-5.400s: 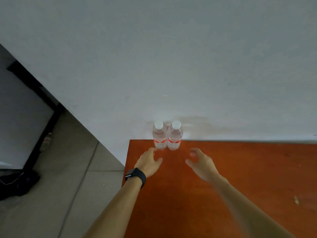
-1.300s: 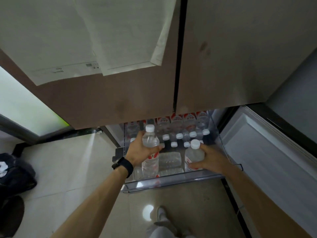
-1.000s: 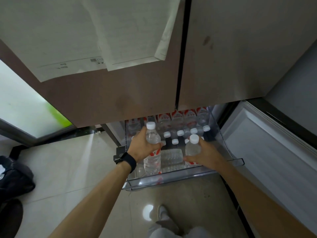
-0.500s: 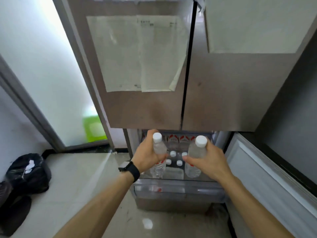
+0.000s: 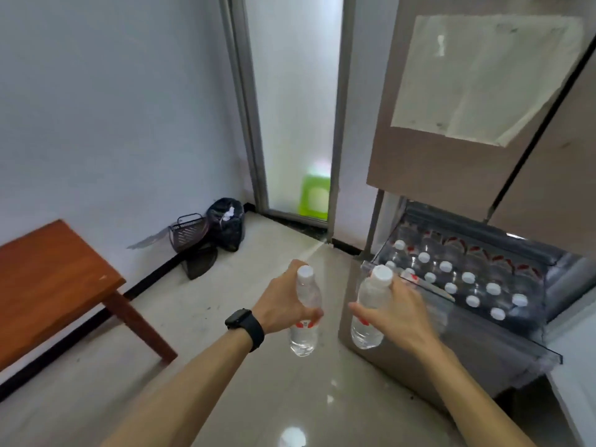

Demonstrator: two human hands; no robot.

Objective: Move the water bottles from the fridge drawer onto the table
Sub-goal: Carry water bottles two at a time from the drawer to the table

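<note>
My left hand (image 5: 282, 304), with a black watch on the wrist, is shut on a clear water bottle (image 5: 304, 330) with a white cap and red label, held upright over the floor. My right hand (image 5: 395, 317) is shut on a second water bottle (image 5: 369, 304) of the same kind, just left of the open fridge drawer (image 5: 419, 346). Several more white-capped bottles (image 5: 467, 279) stand upright in that drawer at the right. The orange-brown wooden table (image 5: 48, 279) stands at the left against the white wall; the part of its top in view is bare.
A black bin bag (image 5: 227, 224) and a dark wire basket (image 5: 188, 232) sit on the floor by the wall corner, past the table. Behind them is a frosted glass door (image 5: 293, 108). The brown fridge doors (image 5: 451, 124) with taped paper rise above the drawer. Glossy tiled floor lies between table and fridge.
Both bottles have been lifted out of the drawer, and the view has swung left, away from the fridge. The table has come into sight at the left.
</note>
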